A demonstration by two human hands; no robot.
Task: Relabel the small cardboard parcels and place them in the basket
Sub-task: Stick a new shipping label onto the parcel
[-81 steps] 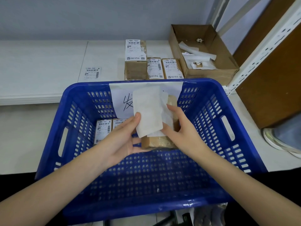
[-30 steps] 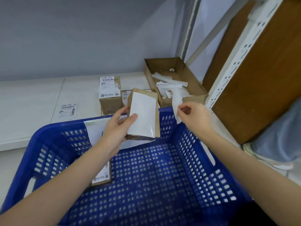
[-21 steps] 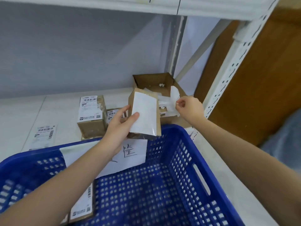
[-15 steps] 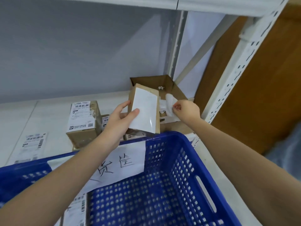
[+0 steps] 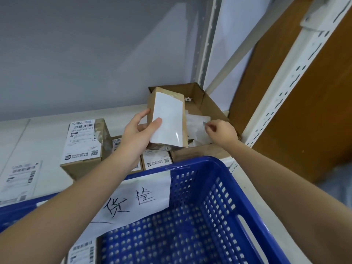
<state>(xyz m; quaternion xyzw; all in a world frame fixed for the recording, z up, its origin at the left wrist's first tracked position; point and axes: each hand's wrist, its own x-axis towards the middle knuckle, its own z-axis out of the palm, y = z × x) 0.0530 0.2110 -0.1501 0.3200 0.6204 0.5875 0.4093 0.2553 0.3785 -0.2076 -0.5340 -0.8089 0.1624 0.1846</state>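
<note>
My left hand point(image 5: 137, 134) grips a small cardboard parcel point(image 5: 168, 119) upright above the shelf, thumb on its blank white label. My right hand point(image 5: 221, 132) reaches into the open cardboard box point(image 5: 207, 103) behind it and pinches the edge of a white backing paper point(image 5: 196, 122), which lies among other paper scraps there. The blue basket point(image 5: 200, 162) stands below and in front of both hands. A labelled parcel point(image 5: 82, 252) lies inside it at the lower left.
A larger labelled parcel point(image 5: 83, 145) and smaller ones point(image 5: 156, 161) stand on the white shelf beside the box. A loose label sheet point(image 5: 21, 174) lies at far left. A handwritten paper sign point(image 5: 137, 199) hangs on the basket's rim. A perforated white upright point(image 5: 285, 82) rises at right.
I peeled the backing paper off the parcel over the basket, then both hands moved up and away. My right hand carried the paper into the cardboard box while the left kept the parcel.
</note>
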